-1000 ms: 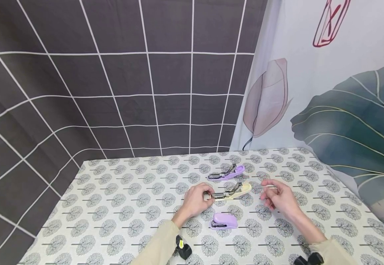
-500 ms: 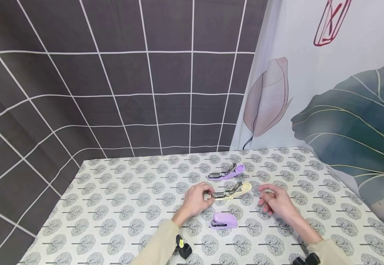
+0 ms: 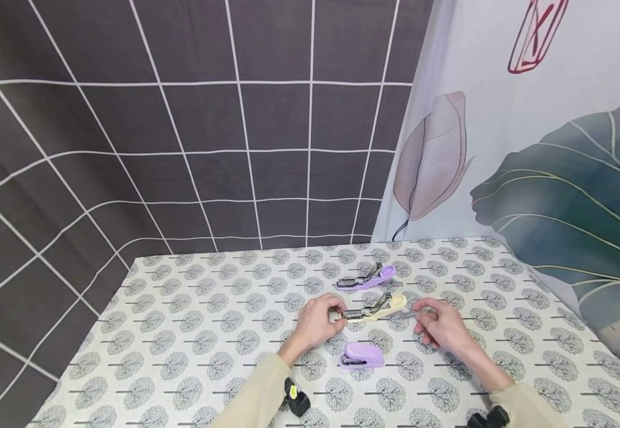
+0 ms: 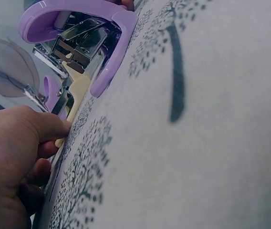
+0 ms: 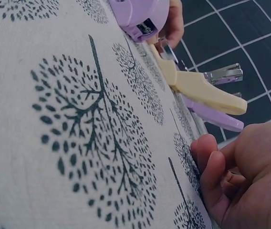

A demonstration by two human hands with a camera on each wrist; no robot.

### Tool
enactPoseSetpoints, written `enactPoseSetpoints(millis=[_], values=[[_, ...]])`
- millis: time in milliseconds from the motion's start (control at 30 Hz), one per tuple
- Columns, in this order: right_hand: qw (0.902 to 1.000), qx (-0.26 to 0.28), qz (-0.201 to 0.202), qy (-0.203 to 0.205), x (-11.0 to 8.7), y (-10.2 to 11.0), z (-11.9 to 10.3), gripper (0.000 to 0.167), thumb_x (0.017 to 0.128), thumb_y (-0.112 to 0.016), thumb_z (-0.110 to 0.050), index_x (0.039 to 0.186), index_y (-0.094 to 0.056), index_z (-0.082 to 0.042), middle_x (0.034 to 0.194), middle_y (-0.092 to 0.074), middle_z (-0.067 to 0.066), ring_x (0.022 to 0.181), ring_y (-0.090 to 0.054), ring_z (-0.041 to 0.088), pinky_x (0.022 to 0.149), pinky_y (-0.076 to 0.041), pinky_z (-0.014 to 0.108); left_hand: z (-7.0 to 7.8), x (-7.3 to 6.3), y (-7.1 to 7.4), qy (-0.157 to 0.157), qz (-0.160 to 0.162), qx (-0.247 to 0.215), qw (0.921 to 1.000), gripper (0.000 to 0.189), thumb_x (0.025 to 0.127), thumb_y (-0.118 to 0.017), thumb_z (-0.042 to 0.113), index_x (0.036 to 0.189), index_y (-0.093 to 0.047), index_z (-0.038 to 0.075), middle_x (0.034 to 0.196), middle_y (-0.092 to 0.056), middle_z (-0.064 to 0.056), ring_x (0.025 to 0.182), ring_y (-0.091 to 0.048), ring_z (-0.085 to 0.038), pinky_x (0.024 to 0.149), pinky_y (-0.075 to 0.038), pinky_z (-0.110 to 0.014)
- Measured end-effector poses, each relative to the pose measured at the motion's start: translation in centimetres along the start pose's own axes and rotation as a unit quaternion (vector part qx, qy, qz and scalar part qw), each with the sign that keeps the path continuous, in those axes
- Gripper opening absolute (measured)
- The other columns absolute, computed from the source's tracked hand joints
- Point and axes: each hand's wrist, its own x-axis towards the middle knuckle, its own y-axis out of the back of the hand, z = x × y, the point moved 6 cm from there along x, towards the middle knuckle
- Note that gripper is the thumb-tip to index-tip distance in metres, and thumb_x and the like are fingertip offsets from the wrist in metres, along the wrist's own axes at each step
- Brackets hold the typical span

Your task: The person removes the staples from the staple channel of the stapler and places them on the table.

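Note:
My left hand (image 3: 317, 321) pinches the front end of a pale yellow stapler (image 3: 393, 305), which lies on the table with its metal magazine exposed and its top swung up. In the left wrist view, the thumb presses the tip of that stapler's yellow base (image 4: 79, 90). Just off its right end is my right hand (image 3: 443, 324), pinching a thin grey strip (image 3: 408, 314) that resembles a row of staples. The strip reaches toward the stapler's yellow tail. In the right wrist view, the curled fingers (image 5: 213, 171) hide the strip.
A closed purple stapler (image 3: 362, 355) sits nearer to me, between the forearms. Beyond the yellow one lies another purple stapler (image 3: 383, 276), swung open. The tree-print cloth (image 3: 192, 356) covers the table, with a dark grid curtain (image 3: 272, 119) behind it.
My right hand has moved left, bringing the grey strip up to the yellow stapler's right end. The left hand keeps its hold, and the staplers stay in place.

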Motion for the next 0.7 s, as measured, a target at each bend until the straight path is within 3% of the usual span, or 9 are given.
enactPoseSetpoints(millis=[700], values=[[0.9982, -0.055, 0.016, -0.015, -0.03, -0.40, -0.48, 0.020, 0.094, -0.052, 0.006, 0.112, -0.059, 0.007, 0.066, -0.062, 0.009, 0.045, -0.055, 0.018, 0.041, -0.049, 0.034, 0.07, -0.10, 0.04, 0.002, -0.001, -0.008, 1.0000, 0.020, 0.080, -0.081, 0.016, 0.098, -0.072, 0.018, 0.097, -0.066, 0.011, 0.085, -0.059, -0.007, 0.078, -0.047, -0.031]])
